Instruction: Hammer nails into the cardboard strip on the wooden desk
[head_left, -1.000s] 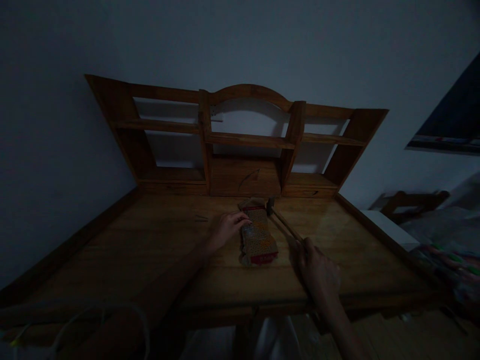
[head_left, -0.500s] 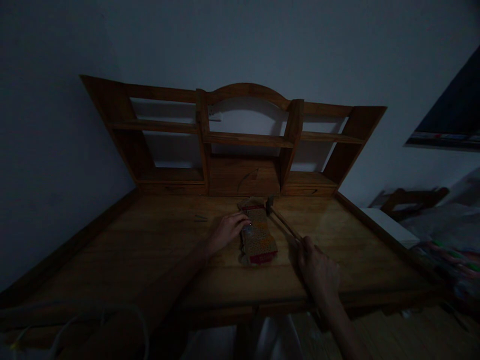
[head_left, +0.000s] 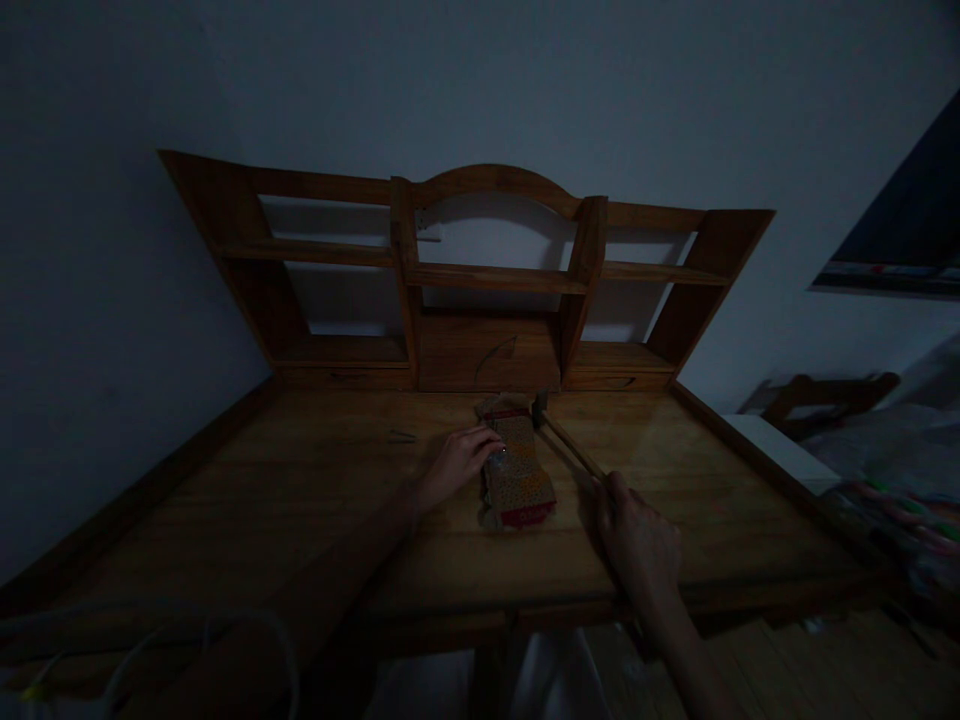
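A patterned piece of cardboard (head_left: 520,475) with red ends and torn brown edges lies on the wooden desk. My left hand (head_left: 459,463) rests at its left side, fingertips pinched together over its upper part. A tiny shiny spot shows at those fingertips, too small and dark to name. My right hand (head_left: 639,535) is wrapped round the wooden handle of a hammer (head_left: 570,445). The dark hammer head is just right of the cardboard's far end, close to the desk top. Left of my left hand lie thin nail-like pieces (head_left: 403,436).
Behind the desk top (head_left: 300,480) stands a wooden shelf unit (head_left: 499,280) with small drawers, against the wall. On the right are a white surface (head_left: 776,450), a chair back (head_left: 832,400) and plastic-covered items. A pale cable (head_left: 281,630) loops at the lower left. The room is dim.
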